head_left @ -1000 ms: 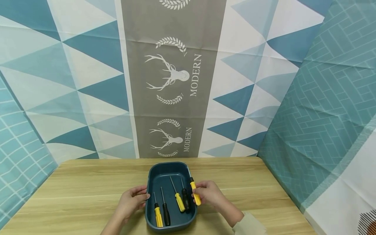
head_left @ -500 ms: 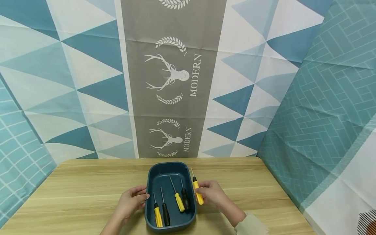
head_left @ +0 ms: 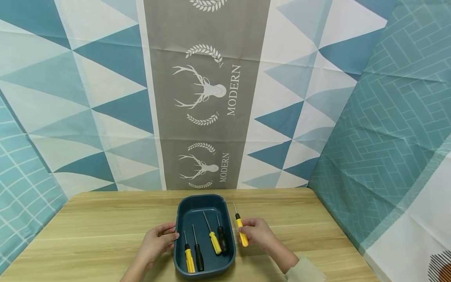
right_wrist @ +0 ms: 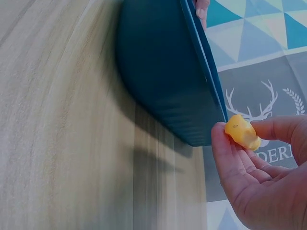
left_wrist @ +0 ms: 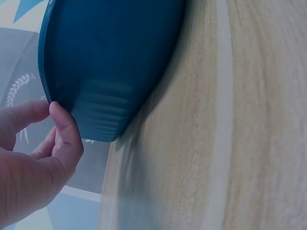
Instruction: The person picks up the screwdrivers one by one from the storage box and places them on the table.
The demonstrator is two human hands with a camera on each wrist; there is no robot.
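In the head view a dark blue tray (head_left: 205, 269) stands on the table. My left hand (head_left: 158, 243) pinches the tray's left rim between thumb and fingers, as the left wrist view also shows. Just right of the tray, my right hand (head_left: 256, 232) holds a yellow and black screwdriver (head_left: 242, 232) by its handle, tip pointing away from me. From the right wrist view only the handle's yellow end shows, pinched between thumb and fingers. Inside the tray lie a yellow-and-black screwdriver (head_left: 189, 258), a black screwdriver (head_left: 199, 257), a yellow screwdriver (head_left: 215, 243) and another black screwdriver (head_left: 222, 239).
The tray rests on a light wood-grain table (head_left: 105, 223). Behind the table's far edge hangs a patterned cloth (head_left: 204, 129) with deer prints, and a teal cloth (head_left: 391, 137) hangs along the right side.
My right hand has carried the screwdriver rightward, from over the tray's right rim to beside it. The left hand and the tray have stayed in place.
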